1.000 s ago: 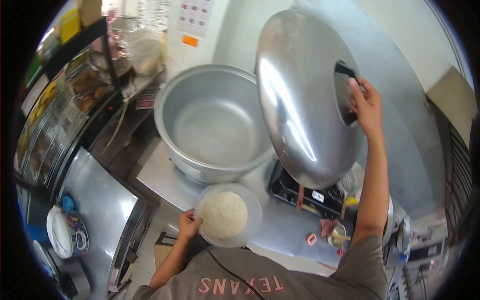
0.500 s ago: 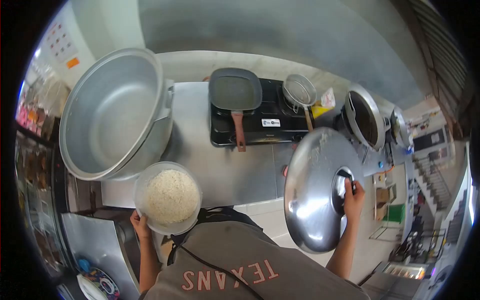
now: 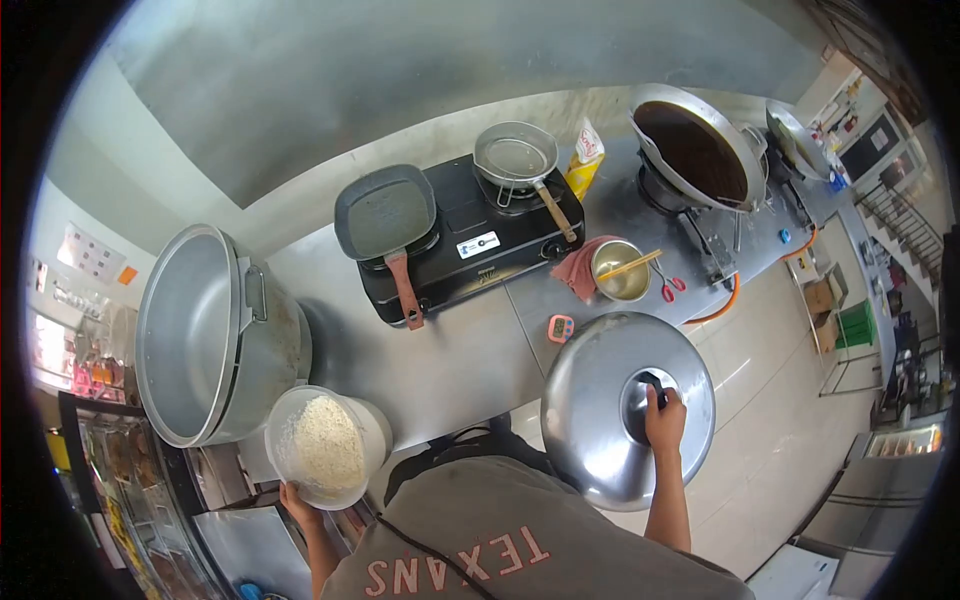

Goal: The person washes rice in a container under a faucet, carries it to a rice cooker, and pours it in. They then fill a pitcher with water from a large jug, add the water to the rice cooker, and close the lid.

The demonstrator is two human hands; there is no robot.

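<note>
My left hand (image 3: 300,506) grips the lower rim of a white tub (image 3: 375,440) holding pale, grain-like food (image 3: 328,445). The tub is tilted and stands close beside a large, open metal pot (image 3: 275,345) at the left. My right hand (image 3: 664,418) is closed round the black knob of a big, round metal lid (image 3: 590,420), which hangs in front of the counter's edge. Inside the large pot, the visible part shows bare metal.
On the counter (image 3: 450,370) stand a black stove (image 3: 470,230) with a square pan (image 3: 385,212) and a small strainer-like pan (image 3: 515,152), a bowl (image 3: 622,272), red scissors (image 3: 670,288), a timer (image 3: 561,328), a yellow packet (image 3: 584,160) and a wok of dark liquid (image 3: 695,150).
The view has turned toward the right. The lid now faces the camera more squarely, and the tub is more tilted. The bowl, scissors and timer have come into sight.
</note>
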